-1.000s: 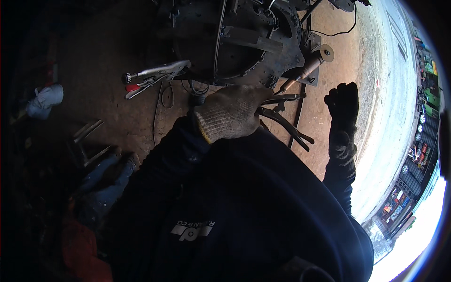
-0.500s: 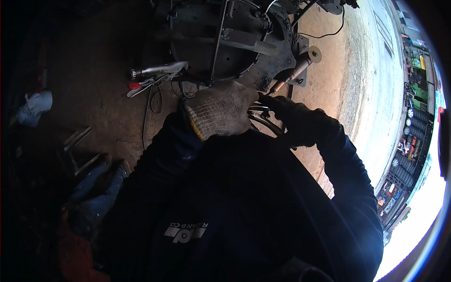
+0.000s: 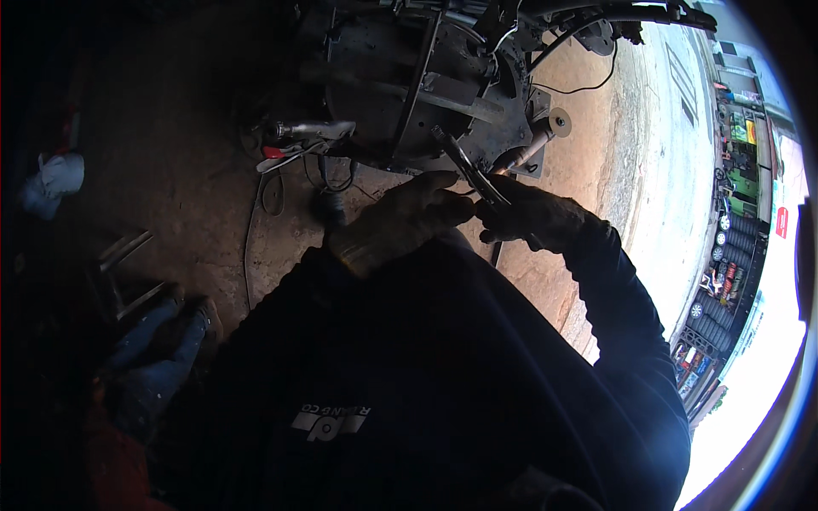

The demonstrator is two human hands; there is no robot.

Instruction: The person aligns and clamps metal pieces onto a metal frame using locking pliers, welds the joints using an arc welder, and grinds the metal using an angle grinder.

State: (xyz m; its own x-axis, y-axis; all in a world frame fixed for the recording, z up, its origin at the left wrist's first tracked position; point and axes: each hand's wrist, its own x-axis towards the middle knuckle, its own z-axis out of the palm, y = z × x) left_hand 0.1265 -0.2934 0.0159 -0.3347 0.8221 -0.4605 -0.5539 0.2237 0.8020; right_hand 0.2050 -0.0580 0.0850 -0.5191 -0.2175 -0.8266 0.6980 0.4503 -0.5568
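My right hand (image 3: 537,213), in a dark glove, is closed around a pair of metal pliers (image 3: 467,166). The tool slants up and to the left, its far end over the near edge of a dark round metal plate (image 3: 366,106). Beside it my left hand (image 3: 405,213), in a knitted work glove, is held with thumb and fingers apart, fingertips close to the right hand. Shadow hides part of the left palm. Locking pliers (image 3: 311,130) with a red lever lie at the plate's left edge. To the right sits an angle grinder (image 3: 524,153) with a pale disc.
Metal bars and a flat strip (image 3: 460,100) cross the plate. Cables (image 3: 249,230) run down to the floor at the left. A metal frame (image 3: 128,264) and another person's legs (image 3: 166,341) are at lower left. A street with shops lies far right.
The pliers have swung from between my hands to point up-left in the right hand. My left hand has come away from the tool and its fingers have spread. The view has shifted slightly.
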